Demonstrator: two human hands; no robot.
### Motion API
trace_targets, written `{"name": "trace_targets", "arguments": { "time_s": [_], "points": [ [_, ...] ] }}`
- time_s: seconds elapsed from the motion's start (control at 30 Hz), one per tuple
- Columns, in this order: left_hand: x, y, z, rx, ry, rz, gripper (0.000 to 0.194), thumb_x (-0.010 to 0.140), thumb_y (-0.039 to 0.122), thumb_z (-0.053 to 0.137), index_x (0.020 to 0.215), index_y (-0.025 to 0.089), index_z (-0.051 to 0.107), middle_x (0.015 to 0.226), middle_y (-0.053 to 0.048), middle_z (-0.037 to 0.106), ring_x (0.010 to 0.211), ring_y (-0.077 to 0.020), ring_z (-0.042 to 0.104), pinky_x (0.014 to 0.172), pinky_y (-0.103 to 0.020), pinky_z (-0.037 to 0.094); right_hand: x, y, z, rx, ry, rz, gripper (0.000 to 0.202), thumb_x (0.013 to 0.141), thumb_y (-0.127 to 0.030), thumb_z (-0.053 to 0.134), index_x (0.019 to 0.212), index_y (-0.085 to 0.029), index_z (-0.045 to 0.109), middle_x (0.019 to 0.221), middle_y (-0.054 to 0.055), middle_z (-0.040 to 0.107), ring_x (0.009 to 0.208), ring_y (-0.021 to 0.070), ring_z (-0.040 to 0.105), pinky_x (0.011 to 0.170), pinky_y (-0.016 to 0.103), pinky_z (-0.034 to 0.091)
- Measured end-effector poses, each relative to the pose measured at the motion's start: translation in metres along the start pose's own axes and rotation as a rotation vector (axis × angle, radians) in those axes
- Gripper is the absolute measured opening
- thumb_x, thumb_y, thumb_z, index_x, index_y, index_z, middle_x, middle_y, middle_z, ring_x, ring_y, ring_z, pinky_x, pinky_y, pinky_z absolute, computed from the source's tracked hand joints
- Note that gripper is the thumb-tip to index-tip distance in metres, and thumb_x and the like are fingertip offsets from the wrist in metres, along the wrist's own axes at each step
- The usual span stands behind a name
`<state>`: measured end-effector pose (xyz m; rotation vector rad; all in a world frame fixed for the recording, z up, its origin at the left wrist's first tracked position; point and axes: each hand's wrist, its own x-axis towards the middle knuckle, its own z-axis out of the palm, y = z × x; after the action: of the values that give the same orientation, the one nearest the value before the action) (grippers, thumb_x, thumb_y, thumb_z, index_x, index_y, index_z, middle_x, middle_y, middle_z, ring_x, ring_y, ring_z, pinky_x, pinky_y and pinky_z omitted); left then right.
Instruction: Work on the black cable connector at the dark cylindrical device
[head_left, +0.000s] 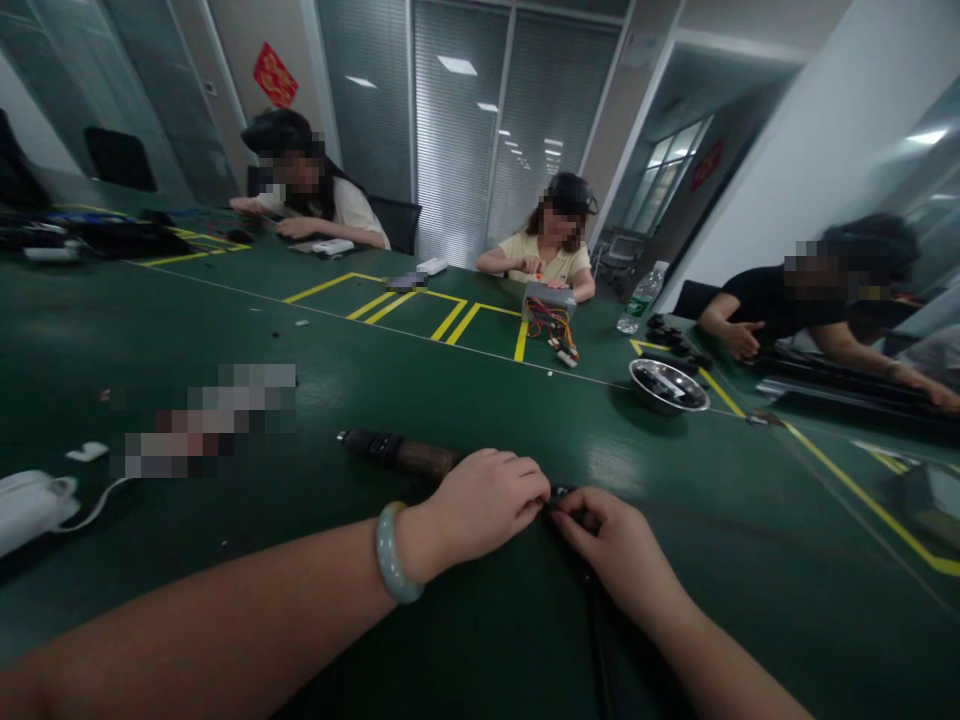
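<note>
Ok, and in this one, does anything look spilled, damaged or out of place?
Nothing looks spilled or plainly damaged. Slightly untidy: a small white piece lies loose at the left of the green table, and loose wires trail from the grey box on the far side. The left hand partly hides the brown-handled rod.

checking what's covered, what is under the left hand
A brown grip with a black end sticks out from under the left hand; whatever the hand covers cannot be seen.

The left hand hides the brown grip (its right end)
</note>
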<state>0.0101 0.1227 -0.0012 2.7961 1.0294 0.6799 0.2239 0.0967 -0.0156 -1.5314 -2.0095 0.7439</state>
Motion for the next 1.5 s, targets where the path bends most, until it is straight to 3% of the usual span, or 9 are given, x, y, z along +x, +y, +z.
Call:
{"name": "trace_targets", "arguments": {
  "time_s": [0.3,0.47,0.8,1.07,1.5],
  "points": [
    [0.0013,-0.0027,0.0063,0.006,0.022,0.016,0.008,0.090,0.023,0.060,0.096,0.023,0.066,0.104,-0.002,0.069,0.098,-0.0210,0.064,0.085,-0.038,0.049,-0.0001,0.0043,0.0040,0.172,0.042,0.009,0.012,0.088,-0.031,0.063,0.086,-0.021,0.067,0.080,-0.001,0.069,0.073,0.0149,0.063,0.065,0.024,0.045],
    [-0.0014,-0.0016,0.0040,0.020,0.052,-0.039,0.022,0.087,0.026,0.063,0.108,0.024,0.063,0.115,-0.004,0.068,0.105,-0.0239,0.063,0.090,-0.041,0.049,0.0006,0.0047,0.0032,0.159,0.059,0.005,0.012,0.088,-0.031,0.062,0.083,-0.020,0.065,0.076,-0.001,0.067,0.069,0.0141,0.062,0.062,0.023,0.044],
    [-0.0024,-0.0044,0.0071,0.013,0.074,0.008,0.011,0.088,0.023,0.058,0.095,0.024,0.067,0.118,-0.003,0.068,0.109,-0.0232,0.062,0.092,-0.041,0.048,0.0016,0.0063,0.0037,0.127,0.056,0.001,0.012,0.087,-0.030,0.062,0.082,-0.019,0.065,0.076,-0.001,0.068,0.067,0.0136,0.061,0.060,0.022,0.043],
    [-0.0031,-0.0007,0.0035,0.006,0.065,-0.030,0.019,0.088,0.023,0.061,0.106,0.025,0.064,0.120,-0.003,0.067,0.109,-0.0231,0.062,0.093,-0.043,0.048,-0.0006,0.0015,-0.0001,0.161,0.032,0.017,0.012,0.087,-0.030,0.062,0.083,-0.019,0.064,0.072,-0.001,0.064,0.063,0.0123,0.057,0.056,0.021,0.041],
    [-0.0027,-0.0021,0.0082,-0.036,0.069,0.000,0.012,0.089,0.018,0.060,0.098,0.023,0.065,0.121,-0.002,0.066,0.110,-0.0218,0.060,0.094,-0.042,0.045,-0.0019,-0.0015,-0.0012,0.202,0.006,0.027,0.010,0.088,-0.028,0.062,0.084,-0.018,0.064,0.072,-0.002,0.061,0.062,0.0123,0.054,0.056,0.021,0.040]
  ]
}}
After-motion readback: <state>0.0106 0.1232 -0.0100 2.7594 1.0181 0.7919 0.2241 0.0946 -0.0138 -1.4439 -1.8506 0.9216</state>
